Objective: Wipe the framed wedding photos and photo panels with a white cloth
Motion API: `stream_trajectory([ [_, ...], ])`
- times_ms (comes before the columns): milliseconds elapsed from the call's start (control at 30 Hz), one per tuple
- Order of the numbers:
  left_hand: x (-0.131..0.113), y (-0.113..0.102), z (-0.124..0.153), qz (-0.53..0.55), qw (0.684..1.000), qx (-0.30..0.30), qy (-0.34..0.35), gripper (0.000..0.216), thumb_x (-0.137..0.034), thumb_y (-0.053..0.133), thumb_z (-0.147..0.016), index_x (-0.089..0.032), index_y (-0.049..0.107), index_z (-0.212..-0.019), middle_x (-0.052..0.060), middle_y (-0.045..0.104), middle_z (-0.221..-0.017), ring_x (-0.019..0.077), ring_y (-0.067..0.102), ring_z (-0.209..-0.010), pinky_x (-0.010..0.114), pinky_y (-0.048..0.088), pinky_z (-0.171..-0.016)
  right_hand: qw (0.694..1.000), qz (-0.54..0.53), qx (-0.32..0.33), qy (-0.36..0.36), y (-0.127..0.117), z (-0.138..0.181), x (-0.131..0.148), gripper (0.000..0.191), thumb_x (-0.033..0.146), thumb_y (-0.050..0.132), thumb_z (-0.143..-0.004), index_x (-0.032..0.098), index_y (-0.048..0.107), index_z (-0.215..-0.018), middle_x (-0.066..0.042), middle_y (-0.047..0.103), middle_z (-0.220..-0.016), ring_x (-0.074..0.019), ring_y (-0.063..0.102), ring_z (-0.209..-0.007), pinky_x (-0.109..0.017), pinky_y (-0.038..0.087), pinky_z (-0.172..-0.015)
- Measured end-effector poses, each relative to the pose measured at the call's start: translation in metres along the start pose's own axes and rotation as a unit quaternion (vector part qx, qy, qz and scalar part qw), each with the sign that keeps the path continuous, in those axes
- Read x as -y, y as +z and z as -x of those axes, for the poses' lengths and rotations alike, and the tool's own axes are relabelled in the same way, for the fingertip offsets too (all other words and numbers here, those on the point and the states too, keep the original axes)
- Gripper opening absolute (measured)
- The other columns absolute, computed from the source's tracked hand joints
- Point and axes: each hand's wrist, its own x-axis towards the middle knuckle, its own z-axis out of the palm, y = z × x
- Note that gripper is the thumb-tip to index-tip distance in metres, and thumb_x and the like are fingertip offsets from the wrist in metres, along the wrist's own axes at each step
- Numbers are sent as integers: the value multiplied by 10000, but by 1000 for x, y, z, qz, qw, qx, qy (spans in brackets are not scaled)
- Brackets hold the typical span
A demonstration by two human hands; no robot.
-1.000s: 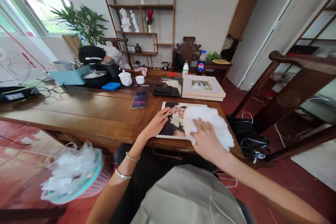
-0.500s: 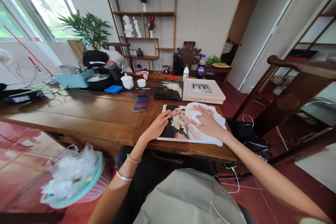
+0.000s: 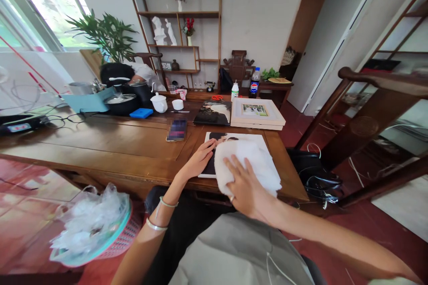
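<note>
A large photo print (image 3: pixel 234 139) lies flat on the wooden table (image 3: pixel 110 142) near its front edge. My right hand (image 3: pixel 245 185) presses a white cloth (image 3: pixel 257 162) flat onto the print, fingers spread over the cloth, which covers most of the picture. My left hand (image 3: pixel 199 160) rests on the print's left edge, fingers laid flat, holding it steady. Two bracelets ring my left wrist.
Behind the print lie a dark photo album (image 3: pixel 214 113), a white framed picture (image 3: pixel 257 113) and a phone (image 3: pixel 177 130). Pots, a teapot (image 3: pixel 159 102) and cables crowd the far left. A basket (image 3: pixel 90 227) of plastic sits at floor left; a wooden chair (image 3: pixel 377 116) stands right.
My right hand has slid the cloth from the print's right part toward me and to the left, now covering the middle. The left hand has stayed on the edge.
</note>
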Motion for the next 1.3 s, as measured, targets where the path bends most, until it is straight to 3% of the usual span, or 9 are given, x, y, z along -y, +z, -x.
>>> stream_trajectory([
  [67,-1,-1,0,5,1000,1,1,432,-277,349,-965,-216,458,-1379,78,372,-1483,210,325,-1381,427,243,-1163,999,-13,0,-29,2,7,6,278,314,621,-774,136,734,-955,-197,239,-1534,-447,138,-1406,-675,141,-1069],
  [167,1,-1,0,10,1000,0,3,428,-289,352,-965,-217,469,-1371,78,376,-1481,209,327,-1380,419,243,-1163,998,-34,-51,-34,4,3,-13,242,291,571,-807,147,727,-924,-160,295,-1523,-379,187,-1415,-626,162,-1097],
  [367,2,2,0,15,1000,-11,-4,429,-309,349,-964,-203,491,-1354,87,388,-1473,215,330,-1379,424,239,-1163,991,-12,-106,77,2,-25,-94,324,276,426,-908,110,697,-972,-182,468,-1415,-320,333,-1369,-587,236,-1083],
  [467,0,3,0,18,1000,-15,-9,429,-305,344,-963,-202,493,-1351,84,398,-1466,205,334,-1377,412,248,-1161,988,23,-92,126,2,-25,-108,311,214,428,-888,84,688,-999,-202,449,-1424,-334,322,-1370,-578,267,-1064],
  [633,-2,3,0,16,1000,-17,-18,432,-294,342,-961,-189,492,-1353,88,392,-1470,208,326,-1381,411,238,-1165,987,48,-54,145,4,6,-60,282,181,524,-814,99,709,-1010,-193,337,-1494,-416,263,-1378,-622,233,-1064],
  [800,1,3,0,9,1000,-12,-5,443,-321,333,-967,-176,490,-1354,94,381,-1476,212,326,-1381,406,232,-1168,998,16,-11,67,2,35,-6,197,223,631,-750,165,741,-903,-138,270,-1536,-433,182,-1401,-635,165,-1091],
  [933,3,3,0,5,1000,-10,-5,450,-348,332,-970,-179,488,-1356,94,382,-1475,214,328,-1380,402,230,-1170,999,-8,-27,38,0,17,-20,256,235,586,-774,154,717,-978,-141,299,-1527,-385,184,-1413,-588,179,-1106],
  [1133,4,2,0,9,1000,-8,-3,444,-348,339,-970,-200,476,-1366,82,380,-1479,210,324,-1381,417,228,-1169,990,42,-39,131,-3,-58,-65,355,206,498,-829,133,658,-1137,-183,348,-1493,-409,270,-1365,-637,251,-1027],
  [1300,0,-1,0,28,1000,-12,-7,442,-335,344,-966,-169,506,-1342,105,405,-1460,219,337,-1375,418,235,-1167,985,76,-63,142,-1,-72,-31,337,235,504,-849,150,679,-1124,-218,429,-1428,-447,338,-1311,-660,293,-984],
])
